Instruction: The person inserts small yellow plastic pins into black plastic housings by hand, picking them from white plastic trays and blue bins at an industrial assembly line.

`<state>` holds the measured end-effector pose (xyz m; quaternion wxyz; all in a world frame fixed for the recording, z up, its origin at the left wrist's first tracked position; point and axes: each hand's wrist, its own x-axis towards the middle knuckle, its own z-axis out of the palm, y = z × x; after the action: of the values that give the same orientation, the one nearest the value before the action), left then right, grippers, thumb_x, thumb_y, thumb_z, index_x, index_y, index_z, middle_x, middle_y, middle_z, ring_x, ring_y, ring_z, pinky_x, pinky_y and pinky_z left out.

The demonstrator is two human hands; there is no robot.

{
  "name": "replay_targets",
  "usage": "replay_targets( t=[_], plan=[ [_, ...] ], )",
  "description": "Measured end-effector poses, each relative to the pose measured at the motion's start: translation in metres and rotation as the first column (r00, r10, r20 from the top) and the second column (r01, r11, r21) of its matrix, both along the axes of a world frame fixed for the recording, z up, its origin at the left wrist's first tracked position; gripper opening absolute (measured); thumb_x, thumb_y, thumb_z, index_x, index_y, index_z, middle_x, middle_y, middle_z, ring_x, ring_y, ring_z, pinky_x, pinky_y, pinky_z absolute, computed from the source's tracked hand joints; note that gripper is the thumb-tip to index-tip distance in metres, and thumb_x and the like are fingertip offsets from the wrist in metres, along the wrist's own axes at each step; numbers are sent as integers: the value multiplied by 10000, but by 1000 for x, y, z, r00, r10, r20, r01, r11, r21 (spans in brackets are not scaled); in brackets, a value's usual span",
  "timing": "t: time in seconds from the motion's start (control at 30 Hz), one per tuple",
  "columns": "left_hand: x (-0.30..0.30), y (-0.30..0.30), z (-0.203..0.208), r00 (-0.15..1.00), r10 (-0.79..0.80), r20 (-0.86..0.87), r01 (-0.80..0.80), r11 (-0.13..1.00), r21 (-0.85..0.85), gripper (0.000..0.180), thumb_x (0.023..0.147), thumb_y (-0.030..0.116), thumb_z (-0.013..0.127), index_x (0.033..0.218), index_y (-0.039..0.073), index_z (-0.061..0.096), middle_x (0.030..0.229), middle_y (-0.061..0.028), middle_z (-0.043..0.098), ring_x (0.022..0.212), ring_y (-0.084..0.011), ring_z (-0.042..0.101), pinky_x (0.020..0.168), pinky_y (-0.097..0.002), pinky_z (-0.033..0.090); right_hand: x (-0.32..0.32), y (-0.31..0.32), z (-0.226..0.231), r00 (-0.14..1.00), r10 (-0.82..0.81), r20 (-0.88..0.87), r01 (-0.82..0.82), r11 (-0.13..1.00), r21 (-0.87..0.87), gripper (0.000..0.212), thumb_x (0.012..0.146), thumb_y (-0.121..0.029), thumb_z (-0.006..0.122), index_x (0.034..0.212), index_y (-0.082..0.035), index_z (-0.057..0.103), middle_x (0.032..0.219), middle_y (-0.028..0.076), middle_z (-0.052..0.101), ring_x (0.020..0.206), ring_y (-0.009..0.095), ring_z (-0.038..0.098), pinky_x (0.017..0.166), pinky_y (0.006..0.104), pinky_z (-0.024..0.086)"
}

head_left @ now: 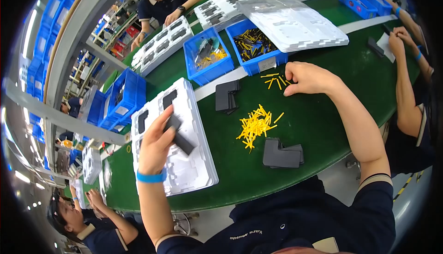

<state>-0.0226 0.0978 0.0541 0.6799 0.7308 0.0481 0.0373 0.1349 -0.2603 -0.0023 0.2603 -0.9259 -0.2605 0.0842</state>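
Note:
My left hand (157,144) is closed on a black L-shaped piece (183,142), which is tilted above a white moulded tray (199,158). Black pieces sit in recesses at the tray's far end. My right hand (310,78) has curled fingers, with its thumb apart from them, beside a few loose yellow strips (275,81). Nothing is plainly gripped in it. Nearer to me lies a heap of yellow strips (256,125). One stack of black L-shaped pieces (226,97) stands beyond the heap, another stack of black L-shaped pieces (281,154) on the near side.
Blue bins, one with yellow bits and clear plastic (198,74), another with black and yellow strips (251,67), stand beyond my hands on the green table (323,129). Stacked white trays (304,30) lean over the second bin. Co-workers' hands (399,41) are at right; others work across and left.

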Motion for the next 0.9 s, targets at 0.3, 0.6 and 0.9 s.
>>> replay_targets(
  t=[0.3, 0.6, 0.9],
  plan=[
    [-129, 142, -31, 868, 493, -51, -434, 806, 403, 212, 840, -28, 575, 1049, -23, 537, 795, 7, 592, 693, -24, 487, 616, -157, 373, 4, 12, 6, 995, -40, -87, 36, 999, -40, 160, 744, -145, 704, 771, -12, 618, 765, 143, 661, 776, 298, 645, 690, 381, 494],
    [-118, 151, -37, 875, 481, -63, -336, 695, 635, 308, 762, 2, 669, 1053, -23, 570, 668, 40, 461, 595, -35, 406, 526, -186, 340, 0, 16, 4, 996, -58, -61, 58, 998, 1, 106, 774, -105, 634, 774, -4, 603, 767, 149, 649, 758, 298, 635, 675, 377, 486],
    [-119, 119, -31, 810, 583, 61, -354, 405, 843, 396, 728, 59, 706, 1097, 24, 565, 674, -19, 485, 612, -121, 463, 563, -274, 404, 2, 10, -1, 999, 18, 42, -24, 989, 149, 114, 786, -96, 609, 820, 10, 581, 791, 147, 632, 750, 298, 617, 687, 366, 479]
  ],
)
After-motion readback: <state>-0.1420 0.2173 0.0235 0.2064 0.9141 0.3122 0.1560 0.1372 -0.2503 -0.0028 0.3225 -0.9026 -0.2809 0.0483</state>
